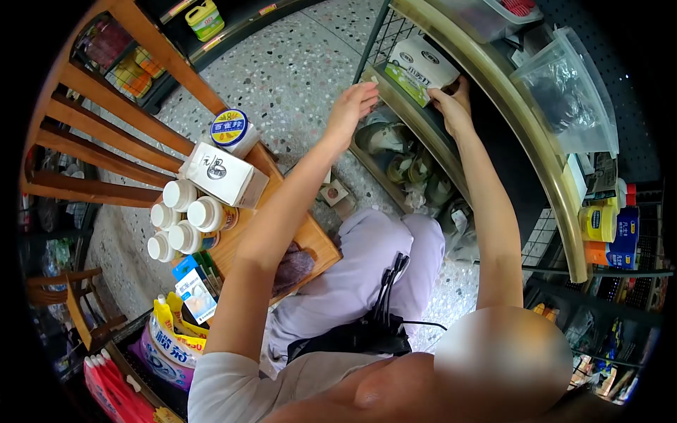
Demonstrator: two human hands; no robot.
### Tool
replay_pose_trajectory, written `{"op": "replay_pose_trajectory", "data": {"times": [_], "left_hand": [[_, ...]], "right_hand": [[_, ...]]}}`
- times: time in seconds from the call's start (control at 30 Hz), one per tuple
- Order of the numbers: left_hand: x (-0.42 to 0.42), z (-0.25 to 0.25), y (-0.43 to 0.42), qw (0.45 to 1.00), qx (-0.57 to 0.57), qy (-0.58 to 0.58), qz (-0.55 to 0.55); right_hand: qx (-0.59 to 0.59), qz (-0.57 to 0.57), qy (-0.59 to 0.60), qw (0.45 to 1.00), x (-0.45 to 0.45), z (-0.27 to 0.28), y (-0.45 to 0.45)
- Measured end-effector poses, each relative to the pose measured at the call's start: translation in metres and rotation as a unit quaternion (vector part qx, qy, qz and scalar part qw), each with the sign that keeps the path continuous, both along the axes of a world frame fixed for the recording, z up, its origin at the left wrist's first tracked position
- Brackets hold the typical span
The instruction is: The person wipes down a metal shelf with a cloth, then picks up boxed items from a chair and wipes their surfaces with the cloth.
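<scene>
My right hand [453, 106] grips the near end of a white and green box [422, 62] on a shelf, thumb on its front and fingers round its side. My left hand [350, 111] is raised by the shelf's front edge, left of the box. Its fingers are loosely stretched, and I see nothing held in it. A small white piece [374, 80] is at its fingertips; I cannot tell whether they touch it. The box stands on the dark shelf board [504, 151], behind the yellowish front rail [416, 116].
On the wooden chair [310, 243] at left are a white carton [224, 173], several white-capped bottles [206, 213], a round blue-yellow tub [230, 127] and a purple cloth [293, 269]. Bagged goods [402, 166] fill the lower shelf. A clear plastic bin [571, 92] sits above right.
</scene>
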State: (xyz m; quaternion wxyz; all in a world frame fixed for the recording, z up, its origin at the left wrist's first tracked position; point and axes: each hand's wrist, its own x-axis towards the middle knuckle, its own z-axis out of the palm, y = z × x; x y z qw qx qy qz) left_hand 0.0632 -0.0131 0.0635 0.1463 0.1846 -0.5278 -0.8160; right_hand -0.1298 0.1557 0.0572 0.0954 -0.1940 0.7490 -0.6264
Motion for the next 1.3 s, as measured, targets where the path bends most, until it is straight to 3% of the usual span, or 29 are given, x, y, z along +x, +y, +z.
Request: {"op": "replay_pose_trajectory", "data": {"times": [0.4,0.53,0.7,0.73,0.77,0.83,0.87,0.9,0.97,1.0,1.13,1.23,1.3], "left_hand": [[0.011,-0.001,0.002,1.0,0.006,-0.017,0.0],[0.011,-0.006,0.001,1.0,0.013,-0.017,-0.005],[0.014,-0.01,0.003,0.999,0.016,-0.042,-0.001],[0.016,-0.014,0.005,0.999,0.015,-0.041,-0.006],[0.018,-0.016,0.008,0.999,0.012,-0.039,-0.004],[0.025,-0.015,0.011,0.999,0.007,-0.034,0.001],[0.031,-0.013,0.013,1.0,0.005,-0.029,0.0],[0.037,-0.01,0.016,1.0,0.001,-0.027,0.0],[0.056,0.0,0.02,1.0,-0.007,-0.019,0.014],[0.066,0.008,0.026,1.0,-0.013,-0.015,0.024],[0.107,0.032,0.04,0.998,-0.051,0.011,0.029],[0.15,0.035,0.043,0.988,-0.141,-0.006,0.061],[0.185,0.038,0.043,0.988,-0.114,0.017,0.103]], "right_hand": [[0.065,-0.014,0.071,0.995,-0.026,-0.001,0.001],[0.066,-0.004,-0.021,0.998,-0.043,0.003,0.005],[0.106,-0.094,0.065,0.988,-0.054,-0.004,0.002],[0.121,-0.048,0.023,0.991,-0.056,0.0,0.005],[0.092,-0.05,0.061,0.993,-0.062,-0.01,0.006],[0.093,-0.044,0.011,0.995,-0.018,0.026,0.002],[0.113,-0.064,0.05,0.99,-0.009,0.027,0.002],[0.094,-0.112,0.056,0.988,0.02,0.04,-0.006],[-0.027,-0.096,0.106,0.989,0.053,0.03,-0.012],[-0.02,-0.107,0.122,0.987,0.087,0.04,-0.016],[-0.078,0.036,0.146,0.985,0.173,0.032,-0.027],[-0.057,0.127,0.128,0.982,0.221,0.03,-0.041],[-0.057,0.166,0.082,0.981,0.247,0.022,-0.053]]}}
